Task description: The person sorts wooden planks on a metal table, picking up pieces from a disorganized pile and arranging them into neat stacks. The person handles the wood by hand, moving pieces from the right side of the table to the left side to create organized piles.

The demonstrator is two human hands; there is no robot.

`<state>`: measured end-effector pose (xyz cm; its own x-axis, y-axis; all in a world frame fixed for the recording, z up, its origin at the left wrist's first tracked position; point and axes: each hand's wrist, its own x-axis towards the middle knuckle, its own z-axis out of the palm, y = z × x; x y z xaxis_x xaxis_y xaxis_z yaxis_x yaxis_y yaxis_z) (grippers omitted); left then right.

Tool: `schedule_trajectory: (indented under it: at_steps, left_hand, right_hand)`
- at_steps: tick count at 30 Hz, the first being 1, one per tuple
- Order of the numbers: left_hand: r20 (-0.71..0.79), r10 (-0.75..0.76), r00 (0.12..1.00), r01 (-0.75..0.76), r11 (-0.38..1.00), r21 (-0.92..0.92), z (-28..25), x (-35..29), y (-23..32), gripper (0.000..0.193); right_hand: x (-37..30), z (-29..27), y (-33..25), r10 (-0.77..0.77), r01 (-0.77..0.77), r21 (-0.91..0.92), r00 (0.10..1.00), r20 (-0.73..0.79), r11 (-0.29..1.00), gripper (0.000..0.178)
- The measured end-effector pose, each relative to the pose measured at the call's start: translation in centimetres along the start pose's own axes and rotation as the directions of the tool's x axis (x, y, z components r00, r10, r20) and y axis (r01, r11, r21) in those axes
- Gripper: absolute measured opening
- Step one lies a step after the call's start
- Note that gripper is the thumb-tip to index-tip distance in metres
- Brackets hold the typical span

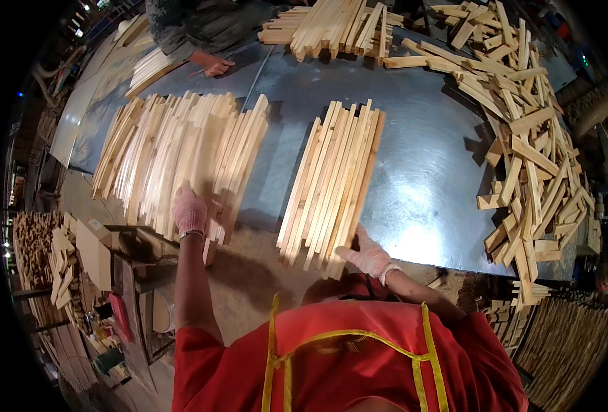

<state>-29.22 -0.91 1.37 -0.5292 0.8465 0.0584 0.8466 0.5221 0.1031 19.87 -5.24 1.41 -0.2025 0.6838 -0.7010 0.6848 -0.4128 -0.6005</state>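
Observation:
My left hand [190,210], in a pale pink knit glove, is closed round the near end of a wooden strip [197,154] blurred by motion. The strip lies over a wide row of light wooden strips [149,147] on the left of the metal table. My right hand [368,255], gloved too, rests at the near right corner of a narrower bundle of wooden strips [331,182]. Its thumb and fingers are spread apart, touching the bundle's end and side. The strips in this bundle lie side by side with uneven near ends.
The dark metal table [421,165] reflects a bright light. A tangled heap of short wood pieces [530,147] covers its right side. Another stack of strips [331,27] lies at the far edge. Across the table, a co-worker's hand [213,64] rests near a small pile [149,69].

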Motion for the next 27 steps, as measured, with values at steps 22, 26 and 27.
schedule_trajectory:
  at_steps: [22, 26, 27]
  left_hand:
    - [0.001, 0.727, 0.687, -0.721, 0.681, -0.126, 2.0, -21.7, 27.9, 0.067]
    - [0.140, 0.740, 0.658, -0.741, 0.670, -0.057, 3.3, -21.5, 30.0, 0.067]
    - [0.105, 0.748, 0.655, -0.744, 0.663, -0.078, 3.1, -21.2, 30.4, 0.066]
  right_hand:
    - [10.0, -39.0, 11.7, 0.097, 0.618, 0.762, 0.785, -0.612, -0.195, 0.034]
    - [11.4, -47.7, 17.3, 0.231, 0.685, 0.614, 0.720, -0.655, -0.393, 0.024]
    - [11.2, -48.9, 19.3, 0.213, 0.684, 0.605, 0.716, -0.665, -0.408, 0.020]
